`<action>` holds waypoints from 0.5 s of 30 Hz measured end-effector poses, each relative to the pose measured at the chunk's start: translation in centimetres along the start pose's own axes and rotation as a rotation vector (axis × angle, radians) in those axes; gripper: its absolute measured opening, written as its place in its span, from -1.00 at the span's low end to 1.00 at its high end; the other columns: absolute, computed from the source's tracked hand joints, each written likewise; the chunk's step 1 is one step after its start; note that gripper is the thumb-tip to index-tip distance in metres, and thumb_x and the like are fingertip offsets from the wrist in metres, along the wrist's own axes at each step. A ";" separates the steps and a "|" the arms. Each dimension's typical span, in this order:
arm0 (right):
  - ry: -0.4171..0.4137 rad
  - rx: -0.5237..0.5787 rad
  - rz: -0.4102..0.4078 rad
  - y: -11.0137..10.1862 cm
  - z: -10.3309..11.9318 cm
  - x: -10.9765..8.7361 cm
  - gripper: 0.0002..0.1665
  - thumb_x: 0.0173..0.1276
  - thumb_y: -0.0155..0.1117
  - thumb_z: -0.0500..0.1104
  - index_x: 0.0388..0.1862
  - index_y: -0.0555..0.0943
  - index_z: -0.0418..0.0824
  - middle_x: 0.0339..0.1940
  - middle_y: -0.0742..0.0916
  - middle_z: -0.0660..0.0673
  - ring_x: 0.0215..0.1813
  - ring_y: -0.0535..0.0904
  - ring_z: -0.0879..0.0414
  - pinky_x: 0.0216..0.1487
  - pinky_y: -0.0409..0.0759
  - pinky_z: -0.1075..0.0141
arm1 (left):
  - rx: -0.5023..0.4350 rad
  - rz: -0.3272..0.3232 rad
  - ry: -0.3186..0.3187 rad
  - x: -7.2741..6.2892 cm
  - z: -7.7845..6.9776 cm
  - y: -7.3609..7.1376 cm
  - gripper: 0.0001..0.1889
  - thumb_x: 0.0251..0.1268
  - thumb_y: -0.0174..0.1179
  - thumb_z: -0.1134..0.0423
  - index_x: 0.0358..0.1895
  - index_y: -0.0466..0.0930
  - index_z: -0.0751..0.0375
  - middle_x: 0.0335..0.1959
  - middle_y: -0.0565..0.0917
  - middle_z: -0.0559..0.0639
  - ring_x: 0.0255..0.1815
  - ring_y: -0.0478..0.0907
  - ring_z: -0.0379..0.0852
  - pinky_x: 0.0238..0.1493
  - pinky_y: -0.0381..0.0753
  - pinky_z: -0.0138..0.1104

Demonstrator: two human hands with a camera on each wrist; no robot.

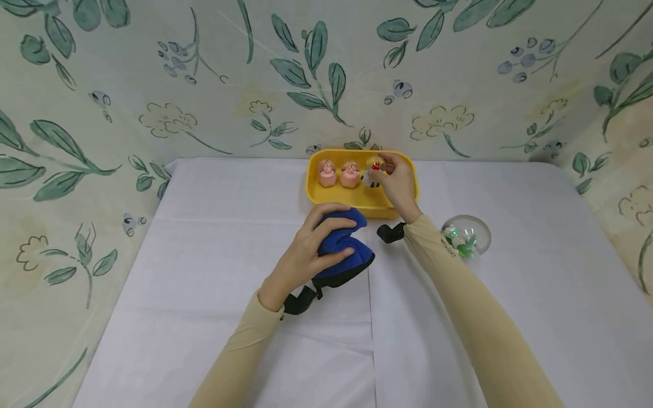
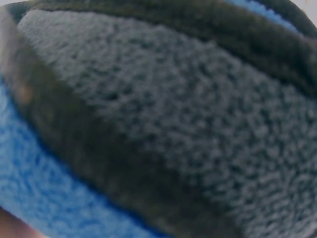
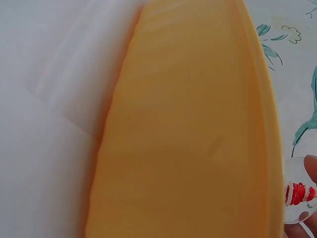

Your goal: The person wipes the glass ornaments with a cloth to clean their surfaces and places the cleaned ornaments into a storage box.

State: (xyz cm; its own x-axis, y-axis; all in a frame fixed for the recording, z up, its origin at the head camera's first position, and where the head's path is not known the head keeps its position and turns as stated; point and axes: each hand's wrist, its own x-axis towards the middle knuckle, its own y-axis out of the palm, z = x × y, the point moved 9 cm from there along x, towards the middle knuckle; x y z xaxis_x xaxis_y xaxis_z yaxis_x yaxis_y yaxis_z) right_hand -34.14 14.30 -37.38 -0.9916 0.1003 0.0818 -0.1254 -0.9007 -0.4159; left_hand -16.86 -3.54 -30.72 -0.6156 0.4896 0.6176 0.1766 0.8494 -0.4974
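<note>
My left hand (image 1: 306, 252) grips a folded blue cloth (image 1: 352, 262) with a black border, held over the middle of the table. In the left wrist view the cloth's fuzzy grey side (image 2: 188, 109) fills most of the picture. At the right end of a yellow tray (image 1: 357, 198), my right hand (image 1: 400, 184) pinches a small figurine (image 1: 371, 177) with a yellow top, red middle and whitish base. The right wrist view catches its red and white part (image 3: 297, 196) and a few fingertips at the lower right edge. Two pink figurines (image 1: 327, 174) stand in the tray's left half.
Right of my right forearm, a clear round dish or dome (image 1: 476, 232) with green and white decoration sits on the white tablecloth (image 1: 229, 243). The tray stands at the table's back edge, against a leaf-patterned backdrop (image 1: 214, 73). Black wrist cameras (image 1: 391, 233) project beside both wrists.
</note>
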 end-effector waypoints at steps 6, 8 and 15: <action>0.067 0.004 0.019 0.3 -0.9 0.6 -0.43 0.33 0.27 -0.26 0.30 0.40 -0.25 0.13 0.56 -0.20 0.09 0.46 -0.01 0.10 0.48 0.21 | 0.001 -0.001 0.001 0.0 0.0 0.0 -0.58 0.37 0.07 -0.06 0.12 0.42 0.13 0.26 0.28 0.14 0.29 0.26 0.07 0.29 0.33 -0.14; 0.082 0.006 0.023 0.4 -1.1 0.8 -0.43 0.33 0.27 -0.26 0.31 0.39 -0.25 0.14 0.55 -0.20 0.10 0.47 -0.01 0.11 0.49 0.22 | -0.001 -0.001 -0.002 -0.1 0.0 0.0 -0.61 0.35 0.14 0.02 0.12 0.42 0.13 0.26 0.28 0.14 0.29 0.26 0.07 0.29 0.32 -0.14; 0.104 0.003 0.032 0.7 -1.7 1.4 -0.43 0.32 0.27 -0.29 0.30 0.38 -0.30 0.19 0.52 -0.22 0.11 0.46 -0.04 0.15 0.49 0.20 | -0.006 -0.001 -0.009 -0.1 0.0 -0.1 -0.55 0.18 0.34 0.34 0.12 0.42 0.14 0.26 0.28 0.14 0.29 0.26 0.07 0.29 0.32 -0.13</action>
State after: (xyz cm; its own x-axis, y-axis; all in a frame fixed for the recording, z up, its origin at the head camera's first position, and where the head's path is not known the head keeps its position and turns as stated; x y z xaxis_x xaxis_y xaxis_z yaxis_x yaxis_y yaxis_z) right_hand -35.63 14.49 -39.11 -0.9930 0.1152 -0.0261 -0.0942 -0.9053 -0.4143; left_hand -16.80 -3.65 -30.70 -0.6224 0.4874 0.6124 0.1812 0.8509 -0.4931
